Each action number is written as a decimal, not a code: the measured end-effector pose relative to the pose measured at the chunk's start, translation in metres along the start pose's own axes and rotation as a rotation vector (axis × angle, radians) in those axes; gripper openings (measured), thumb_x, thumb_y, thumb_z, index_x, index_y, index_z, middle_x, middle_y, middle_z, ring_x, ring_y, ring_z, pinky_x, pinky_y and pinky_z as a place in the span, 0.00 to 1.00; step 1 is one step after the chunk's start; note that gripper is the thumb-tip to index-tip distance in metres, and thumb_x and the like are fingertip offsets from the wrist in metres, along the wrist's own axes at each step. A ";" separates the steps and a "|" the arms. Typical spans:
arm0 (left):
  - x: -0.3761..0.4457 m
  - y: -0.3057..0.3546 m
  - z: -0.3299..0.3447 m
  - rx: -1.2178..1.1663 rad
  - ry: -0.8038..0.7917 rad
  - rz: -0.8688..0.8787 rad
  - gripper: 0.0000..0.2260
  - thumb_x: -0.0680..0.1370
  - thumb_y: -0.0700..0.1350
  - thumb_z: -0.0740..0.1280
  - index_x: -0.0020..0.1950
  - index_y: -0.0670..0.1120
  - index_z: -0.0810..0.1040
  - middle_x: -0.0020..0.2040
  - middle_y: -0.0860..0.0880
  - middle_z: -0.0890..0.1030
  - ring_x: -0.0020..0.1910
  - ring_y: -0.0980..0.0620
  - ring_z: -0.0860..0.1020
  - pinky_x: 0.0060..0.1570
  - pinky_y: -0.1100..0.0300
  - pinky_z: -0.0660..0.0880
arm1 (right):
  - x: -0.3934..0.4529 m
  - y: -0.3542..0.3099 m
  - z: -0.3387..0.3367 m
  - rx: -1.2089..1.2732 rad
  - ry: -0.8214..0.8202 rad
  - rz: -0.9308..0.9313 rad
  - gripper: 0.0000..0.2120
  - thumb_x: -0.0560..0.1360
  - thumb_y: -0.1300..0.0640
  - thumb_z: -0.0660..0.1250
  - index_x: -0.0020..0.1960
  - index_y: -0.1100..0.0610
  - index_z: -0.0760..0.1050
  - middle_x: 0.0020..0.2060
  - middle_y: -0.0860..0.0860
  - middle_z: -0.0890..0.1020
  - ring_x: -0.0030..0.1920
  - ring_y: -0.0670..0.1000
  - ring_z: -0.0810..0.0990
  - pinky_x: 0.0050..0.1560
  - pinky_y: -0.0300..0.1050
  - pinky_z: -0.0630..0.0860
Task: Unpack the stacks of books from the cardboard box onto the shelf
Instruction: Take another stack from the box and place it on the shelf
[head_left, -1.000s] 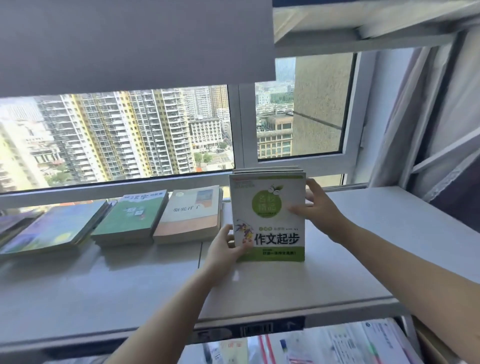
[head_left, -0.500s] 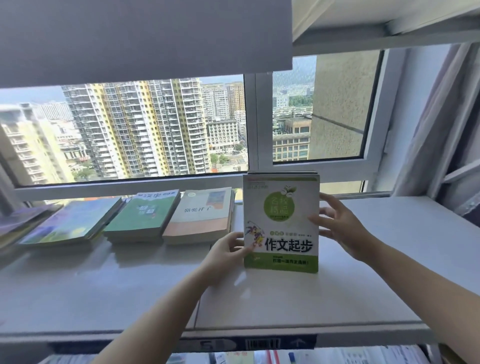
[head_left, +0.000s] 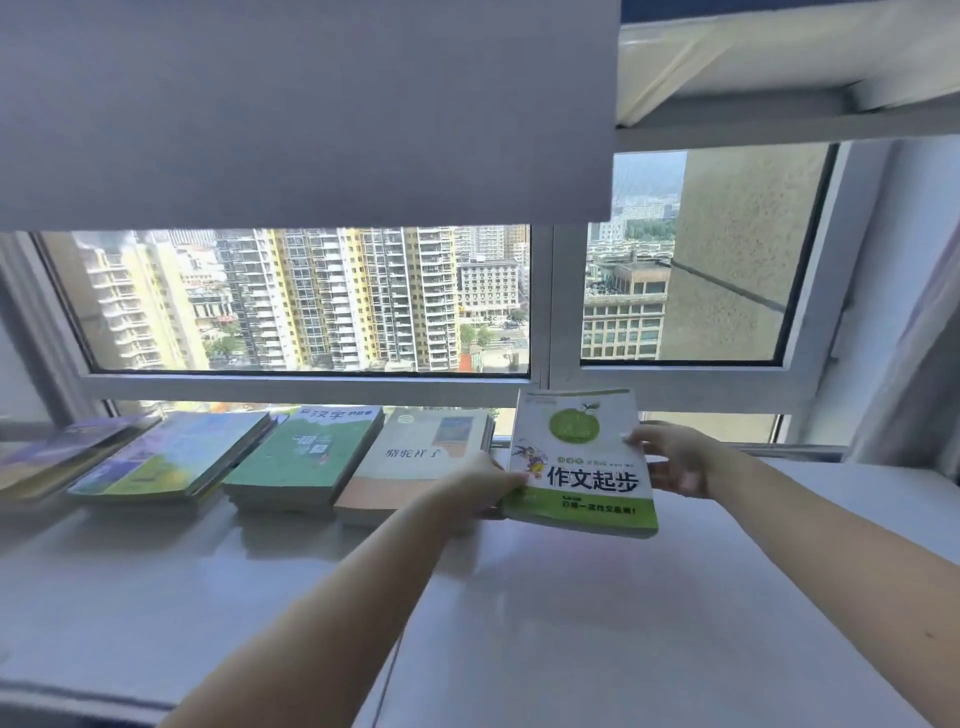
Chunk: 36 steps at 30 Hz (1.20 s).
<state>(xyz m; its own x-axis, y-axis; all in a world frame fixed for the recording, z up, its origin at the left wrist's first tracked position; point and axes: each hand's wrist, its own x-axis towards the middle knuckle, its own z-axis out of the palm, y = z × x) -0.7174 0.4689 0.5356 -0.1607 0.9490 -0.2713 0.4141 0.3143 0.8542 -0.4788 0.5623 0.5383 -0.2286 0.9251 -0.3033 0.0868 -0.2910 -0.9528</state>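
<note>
Head view is showing both hands bringing a green-and-white stack of books (head_left: 582, 462) down toward the shelf (head_left: 571, 623) under the window. The left hand (head_left: 480, 486) is gripping the stack's left edge, its fingers curled under the near corner with the thumb lying on the cover; the right hand (head_left: 675, 460) is holding the right edge, its fingertips (head_left: 638, 437) pinching over the cover while the rest of the fingers are curling behind. A grip on both sides is likely keeping the several thin books squared as one block so none slides out.

The stack is sitting tilted, its far end raised and its near edge low; whether that edge is touching the shelf I cannot tell. It is hovering just beside a beige book pile (head_left: 415, 462), at the right end of a row that is also including a green book pile (head_left: 306, 457), a blue-covered pile (head_left: 171, 457) and a purple-covered pile (head_left: 62, 457) near the frame edge. All are lying flat with covers up, side by side along the window frame (head_left: 311, 382), so the new stack is probably being lined up as the next in that row, using the free shelf space to the right.

The cardboard box is not appearing in this view. My judgement is that the placing step is nearly finished, with lowering flat and letting go remaining.
</note>
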 end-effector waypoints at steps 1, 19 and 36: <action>0.002 0.007 -0.002 0.039 -0.001 -0.041 0.09 0.79 0.46 0.67 0.49 0.41 0.73 0.43 0.45 0.78 0.37 0.51 0.79 0.43 0.59 0.82 | 0.007 -0.002 0.001 -0.015 -0.002 0.036 0.12 0.77 0.61 0.66 0.60 0.62 0.74 0.44 0.57 0.82 0.40 0.58 0.83 0.34 0.48 0.80; 0.020 0.037 0.016 0.605 -0.052 -0.319 0.20 0.82 0.38 0.55 0.74 0.36 0.63 0.54 0.40 0.80 0.32 0.49 0.73 0.52 0.57 0.75 | 0.056 0.021 0.017 -0.125 0.053 0.229 0.08 0.76 0.62 0.68 0.53 0.65 0.74 0.39 0.60 0.83 0.32 0.56 0.83 0.24 0.43 0.78; 0.007 0.040 0.019 0.757 0.129 -0.072 0.17 0.82 0.43 0.59 0.69 0.39 0.71 0.49 0.45 0.76 0.45 0.49 0.70 0.56 0.56 0.72 | 0.031 0.002 0.038 -0.694 0.302 -0.086 0.22 0.74 0.54 0.73 0.60 0.67 0.73 0.48 0.60 0.79 0.38 0.53 0.74 0.36 0.44 0.69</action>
<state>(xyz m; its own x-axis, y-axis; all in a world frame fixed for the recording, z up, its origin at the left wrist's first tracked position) -0.6846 0.4883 0.5595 -0.2947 0.9296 -0.2214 0.8912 0.3510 0.2875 -0.5223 0.5813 0.5268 0.0042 0.9932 -0.1165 0.6931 -0.0869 -0.7156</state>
